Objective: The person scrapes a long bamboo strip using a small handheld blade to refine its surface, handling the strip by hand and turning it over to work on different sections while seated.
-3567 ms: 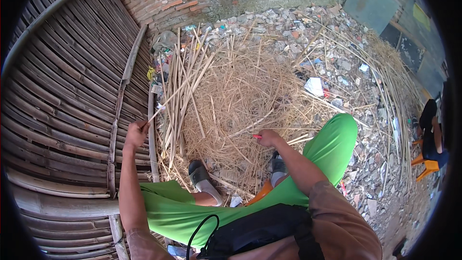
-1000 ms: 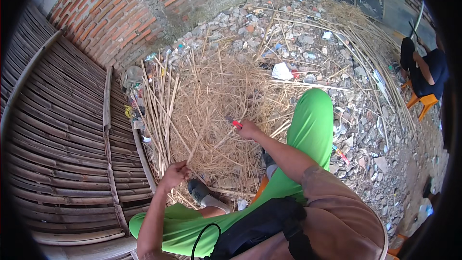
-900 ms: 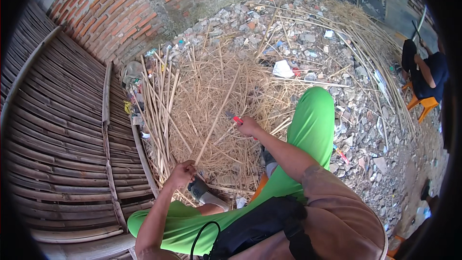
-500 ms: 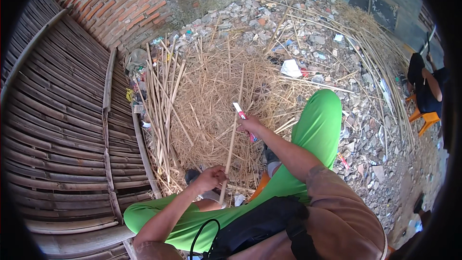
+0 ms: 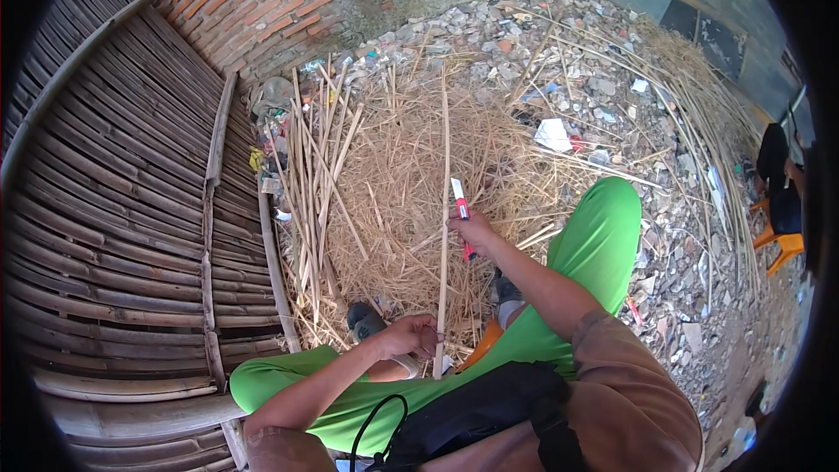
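From here, the left hand (image 5: 412,336) grasps a pale strip (image 5: 443,288) by its near end, its far part above shavings (image 5: 393,183); the right hand (image 5: 475,231) grips a red-handled knife (image 5: 462,207) near mid-strip; I'd brace firmly, stroking outward.

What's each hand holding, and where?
The left hand holds a pale strip near its lower end. The right hand holds a red knife by its handle; whether it also grips the strip is unclear.
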### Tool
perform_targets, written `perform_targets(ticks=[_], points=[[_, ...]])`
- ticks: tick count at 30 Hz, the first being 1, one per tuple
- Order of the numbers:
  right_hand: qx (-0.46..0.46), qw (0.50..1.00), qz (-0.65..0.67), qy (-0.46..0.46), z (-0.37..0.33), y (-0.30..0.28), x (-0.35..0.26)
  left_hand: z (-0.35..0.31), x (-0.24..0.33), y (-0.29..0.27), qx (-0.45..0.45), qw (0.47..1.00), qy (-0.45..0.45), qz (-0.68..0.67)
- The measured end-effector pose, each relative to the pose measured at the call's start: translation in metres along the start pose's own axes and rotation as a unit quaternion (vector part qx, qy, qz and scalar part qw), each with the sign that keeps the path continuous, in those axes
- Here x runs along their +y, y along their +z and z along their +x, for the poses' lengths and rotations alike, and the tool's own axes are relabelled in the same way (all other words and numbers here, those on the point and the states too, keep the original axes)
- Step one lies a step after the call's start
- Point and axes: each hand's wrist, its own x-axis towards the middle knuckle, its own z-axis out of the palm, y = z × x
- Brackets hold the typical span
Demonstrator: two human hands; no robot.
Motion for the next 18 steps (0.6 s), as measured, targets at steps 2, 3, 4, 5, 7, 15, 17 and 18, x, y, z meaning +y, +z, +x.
perform_targets(ticks=[2, 3, 4, 5, 7, 15, 17, 18], points=[[0.02, 1.0, -0.004, -0.006, 0.005, -0.004, 0.004, 0.0, -0.003, 0.002, 0.002, 1.0, -0.005, 0.003], [0.032, 0.999, -0.005, -0.02, 0.008, -0.005, 0.006, 0.001, -0.007, 0.001, -0.001, 1.0, -0.008, -0.002], [0.041, 0.999, -0.007, -0.033, 0.008, -0.004, 0.004, -0.001, -0.007, 0.002, -0.003, 1.0, -0.011, -0.009], [0.042, 0.999, -0.007, -0.033, 0.007, -0.003, 0.004, -0.002, -0.007, 0.002, -0.004, 1.0, -0.011, -0.008], [0.071, 0.997, 0.007, -0.021, 0.009, -0.007, 0.0, -0.003, 0.0, 0.006, -0.026, 0.998, -0.022, 0.045], [0.121, 0.986, 0.075, -0.085, 0.015, -0.02, -0.014, 0.002, -0.006, 0.006, 0.07, 0.988, -0.009, -0.137], [0.103, 0.986, 0.082, -0.101, 0.013, -0.022, -0.022, 0.007, -0.006, 0.0, 0.12, 0.985, 0.005, -0.123], [0.087, 0.985, 0.089, -0.116, 0.012, -0.022, -0.028, 0.009, -0.007, -0.003, 0.169, 0.979, 0.019, -0.11]])
